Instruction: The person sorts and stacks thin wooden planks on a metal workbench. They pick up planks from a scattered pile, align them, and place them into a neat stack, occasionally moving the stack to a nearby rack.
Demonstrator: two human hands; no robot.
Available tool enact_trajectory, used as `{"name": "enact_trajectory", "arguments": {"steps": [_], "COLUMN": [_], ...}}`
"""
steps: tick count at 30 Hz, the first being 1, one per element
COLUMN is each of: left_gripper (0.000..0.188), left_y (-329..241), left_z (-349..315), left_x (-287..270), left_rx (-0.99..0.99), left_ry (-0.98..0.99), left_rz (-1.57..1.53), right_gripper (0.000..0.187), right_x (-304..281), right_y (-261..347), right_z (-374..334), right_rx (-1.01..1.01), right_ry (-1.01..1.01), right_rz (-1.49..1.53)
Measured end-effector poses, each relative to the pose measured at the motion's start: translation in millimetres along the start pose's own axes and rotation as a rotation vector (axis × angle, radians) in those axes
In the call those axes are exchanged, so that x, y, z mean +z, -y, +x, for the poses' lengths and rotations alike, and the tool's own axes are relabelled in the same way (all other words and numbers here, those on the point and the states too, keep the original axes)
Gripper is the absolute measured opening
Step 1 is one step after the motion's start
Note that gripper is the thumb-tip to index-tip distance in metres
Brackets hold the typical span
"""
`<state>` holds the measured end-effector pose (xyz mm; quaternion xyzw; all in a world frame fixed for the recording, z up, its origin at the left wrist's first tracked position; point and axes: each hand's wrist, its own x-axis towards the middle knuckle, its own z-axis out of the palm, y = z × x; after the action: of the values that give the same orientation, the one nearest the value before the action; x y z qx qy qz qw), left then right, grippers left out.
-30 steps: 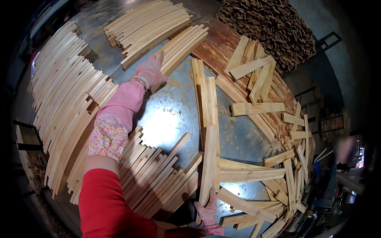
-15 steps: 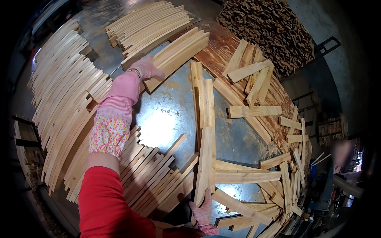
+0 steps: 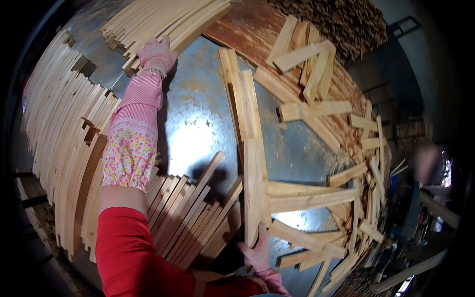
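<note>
Pale wooden slats cover most of the metal bench [image 3: 198, 128]. The left hand [image 3: 156, 54], gloved in pink, presses flat with open fingers against the end of a far stack of slats [image 3: 163, 20]. The right hand [image 3: 257, 252] is closed on the near end of a long upright slat [image 3: 253, 188], close to the body. A loose heap of short slats [image 3: 326, 119] lies to the right.

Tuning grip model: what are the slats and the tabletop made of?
Slats: pale, seemingly unfinished sawn wood, with visible grain and matte faces. Tabletop: probably sheet metal, grey with a bright glare patch and rusty-brown staining towards the far edge.
</note>
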<state>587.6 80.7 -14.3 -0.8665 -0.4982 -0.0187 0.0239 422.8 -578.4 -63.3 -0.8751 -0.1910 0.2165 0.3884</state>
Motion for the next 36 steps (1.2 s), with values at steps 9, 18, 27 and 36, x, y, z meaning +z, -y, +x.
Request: {"name": "enact_trajectory", "arguments": {"steps": [9, 18, 27, 36], "left_gripper": [0.034, 0.026, 0.08, 0.068], "left_y": [-35, -8, 19, -120], "left_z": [-218, -561, -606, -515], "left_x": [-62, -54, 13, -54], "left_rx": [0.768, 1.775, 0.803, 0.554], "left_ry": [-0.02, 0.821, 0.304, 0.12], "left_rz": [-0.482, 0.074, -0.42, -0.993], "right_gripper": [0.099, 0.098, 0.095, 0.099], "right_x": [-15, -1, -95, -148], "right_y": [32, 96, 28, -69], "right_z": [8, 164, 88, -43], "right_rx": [-0.128, -0.133, 0.164, 0.213], "right_ry": [-0.169, -0.042, -0.078, -0.156], "right_rz": [0.012, -0.646, -0.503, -0.578]}}
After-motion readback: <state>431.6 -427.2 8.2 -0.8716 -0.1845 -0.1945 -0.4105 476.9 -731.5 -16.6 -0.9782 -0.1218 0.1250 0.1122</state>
